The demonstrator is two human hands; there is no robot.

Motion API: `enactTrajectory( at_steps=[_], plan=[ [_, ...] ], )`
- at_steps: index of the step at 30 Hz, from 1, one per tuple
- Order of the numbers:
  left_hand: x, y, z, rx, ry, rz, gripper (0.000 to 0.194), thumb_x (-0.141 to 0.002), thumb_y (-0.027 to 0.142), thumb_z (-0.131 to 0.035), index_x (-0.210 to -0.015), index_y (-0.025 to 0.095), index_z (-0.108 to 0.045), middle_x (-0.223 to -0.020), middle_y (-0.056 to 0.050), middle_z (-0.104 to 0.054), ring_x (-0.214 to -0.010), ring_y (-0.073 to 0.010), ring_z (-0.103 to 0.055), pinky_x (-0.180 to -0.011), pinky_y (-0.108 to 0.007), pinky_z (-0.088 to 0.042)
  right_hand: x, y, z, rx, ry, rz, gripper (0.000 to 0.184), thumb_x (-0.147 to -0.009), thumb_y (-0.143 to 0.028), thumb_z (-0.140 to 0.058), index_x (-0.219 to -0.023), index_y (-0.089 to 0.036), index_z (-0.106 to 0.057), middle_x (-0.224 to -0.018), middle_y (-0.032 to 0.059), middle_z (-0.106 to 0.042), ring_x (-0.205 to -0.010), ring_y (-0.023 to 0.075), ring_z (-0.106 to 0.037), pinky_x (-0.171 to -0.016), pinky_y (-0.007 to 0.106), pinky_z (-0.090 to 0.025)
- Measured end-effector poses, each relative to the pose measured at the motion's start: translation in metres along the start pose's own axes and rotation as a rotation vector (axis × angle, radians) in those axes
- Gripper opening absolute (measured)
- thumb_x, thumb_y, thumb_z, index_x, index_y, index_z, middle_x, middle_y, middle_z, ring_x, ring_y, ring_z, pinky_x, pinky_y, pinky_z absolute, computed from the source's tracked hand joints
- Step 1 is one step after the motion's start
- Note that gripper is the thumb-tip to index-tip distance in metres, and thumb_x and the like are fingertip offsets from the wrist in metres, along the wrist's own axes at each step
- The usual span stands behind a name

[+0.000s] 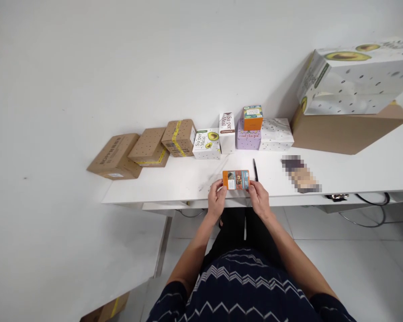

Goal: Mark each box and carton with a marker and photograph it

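A small orange box with printed pictures point(235, 179) sits at the near edge of the white table point(356, 167). My left hand point(216, 198) grips its left end with curled fingers. My right hand point(259, 197) grips its right end the same way. A black pen point(255, 170) lies on the table just beyond my right hand.
A row of boxes lines the wall: three brown cartons point(114, 156), a white avocado-print box point(207, 143), an upright white carton point(227, 132), an orange box point(253, 117) on a purple one point(247, 139), a speckled white box point(276, 133). Large cartons point(352, 80) stand at right. Cables point(369, 203) hang below.
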State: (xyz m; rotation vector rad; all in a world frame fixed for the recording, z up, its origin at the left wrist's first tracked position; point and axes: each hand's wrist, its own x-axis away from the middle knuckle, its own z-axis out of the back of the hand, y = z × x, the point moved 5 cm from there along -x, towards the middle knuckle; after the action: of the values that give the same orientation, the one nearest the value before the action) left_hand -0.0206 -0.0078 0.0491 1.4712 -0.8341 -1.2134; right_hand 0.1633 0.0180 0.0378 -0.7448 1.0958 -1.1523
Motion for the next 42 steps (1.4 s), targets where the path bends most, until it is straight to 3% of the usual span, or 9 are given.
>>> enactTrajectory(
  at_steps=[3, 7, 12, 17, 23, 29, 33, 37, 42],
  plan=[
    [-0.001, -0.010, -0.003, 0.052, 0.021, -0.069, 0.033, -0.086, 0.039, -0.059, -0.112, 0.020, -0.053, -0.123, -0.012, -0.058, -0.115, -0.0226, -0.057, -0.099, -0.041, -0.047, -0.006, -0.006, 0.002, 0.045, 0.038, 0.036, 0.038, -0.091, -0.043, -0.046, -0.118, -0.018, -0.058, -0.107, 0.0100, -0.065, -0.090, 0.0215, -0.060, -0.076, 0.037, -0.051],
    [0.006, -0.032, -0.005, -0.031, 0.003, -0.047, 0.026, -0.086, 0.034, -0.057, -0.107, 0.020, -0.053, -0.125, -0.013, -0.057, -0.118, -0.0226, -0.056, -0.101, -0.042, -0.046, -0.007, -0.006, 0.004, 0.159, 0.069, 0.048, 0.036, -0.090, -0.038, -0.046, -0.117, -0.018, -0.059, -0.113, 0.0128, -0.063, -0.102, 0.0255, -0.057, -0.078, 0.040, -0.051],
    [0.017, -0.041, -0.004, -0.143, -0.027, 0.014, 0.030, -0.084, 0.022, -0.053, -0.113, 0.020, -0.054, -0.115, -0.009, -0.063, -0.111, -0.0209, -0.060, -0.098, -0.041, -0.047, 0.002, 0.009, 0.005, 0.153, 0.026, -0.083, 0.037, -0.087, -0.031, -0.045, -0.117, -0.016, -0.060, -0.104, 0.0117, -0.060, -0.072, 0.0179, -0.059, -0.066, 0.035, -0.052],
    [0.015, -0.036, -0.003, -0.121, -0.024, 0.062, 0.037, -0.080, 0.019, -0.055, -0.117, 0.020, -0.052, -0.116, -0.009, -0.062, -0.111, -0.0203, -0.059, -0.099, -0.039, -0.047, 0.005, 0.020, 0.007, 0.129, 0.061, -0.109, 0.041, -0.081, -0.022, -0.043, -0.118, -0.016, -0.060, -0.099, 0.0096, -0.061, -0.074, 0.0180, -0.059, -0.072, 0.036, -0.051],
    [0.009, -0.032, -0.003, -0.054, -0.046, 0.115, 0.036, -0.084, 0.028, -0.055, -0.119, 0.020, -0.055, -0.119, -0.009, -0.063, -0.111, -0.0208, -0.059, -0.100, -0.040, -0.046, 0.008, 0.020, 0.010, 0.079, 0.086, -0.106, 0.040, -0.083, -0.023, -0.043, -0.119, -0.017, -0.060, -0.103, 0.0099, -0.062, -0.079, 0.0194, -0.059, -0.077, 0.039, -0.051],
    [-0.005, -0.028, -0.005, -0.060, -0.033, 0.214, 0.043, -0.089, 0.050, -0.049, -0.113, 0.018, -0.062, -0.116, -0.010, -0.066, -0.107, -0.0220, -0.062, -0.096, -0.040, -0.048, 0.008, 0.010, 0.014, -0.026, 0.129, -0.180, 0.039, -0.091, -0.041, -0.041, -0.114, -0.018, -0.063, -0.099, 0.0096, -0.065, -0.087, 0.0212, -0.060, -0.081, 0.039, -0.049],
    [-0.009, -0.021, -0.013, -0.041, -0.036, 0.140, 0.051, -0.081, 0.049, -0.062, -0.121, 0.017, -0.059, -0.119, -0.012, -0.065, -0.104, -0.0230, -0.063, -0.095, -0.041, -0.050, -0.001, -0.006, 0.012, -0.031, 0.134, -0.134, 0.037, -0.089, -0.046, -0.048, -0.106, -0.017, -0.063, -0.097, 0.0090, -0.066, -0.085, 0.0203, -0.060, -0.078, 0.036, -0.049],
    [-0.002, -0.023, -0.015, -0.037, -0.055, -0.011, 0.047, -0.084, 0.042, -0.060, -0.124, 0.018, -0.053, -0.128, -0.012, -0.059, -0.116, -0.0220, -0.058, -0.102, -0.042, -0.046, -0.007, -0.004, 0.010, -0.010, 0.109, -0.149, 0.038, -0.086, -0.044, -0.051, -0.110, -0.016, -0.060, -0.091, 0.0083, -0.066, -0.077, 0.0194, -0.058, -0.065, 0.032, -0.050],
    [0.007, -0.038, -0.012, -0.147, -0.045, 0.016, 0.036, -0.085, 0.035, -0.058, -0.116, 0.018, -0.056, -0.119, -0.012, -0.063, -0.112, -0.0219, -0.060, -0.101, -0.044, -0.046, -0.015, 0.011, 0.024, 0.123, 0.095, -0.090, 0.031, -0.086, -0.037, -0.046, -0.098, -0.016, -0.065, -0.097, 0.0111, -0.064, -0.073, 0.0185, -0.059, -0.069, 0.035, -0.050]
  ],
)
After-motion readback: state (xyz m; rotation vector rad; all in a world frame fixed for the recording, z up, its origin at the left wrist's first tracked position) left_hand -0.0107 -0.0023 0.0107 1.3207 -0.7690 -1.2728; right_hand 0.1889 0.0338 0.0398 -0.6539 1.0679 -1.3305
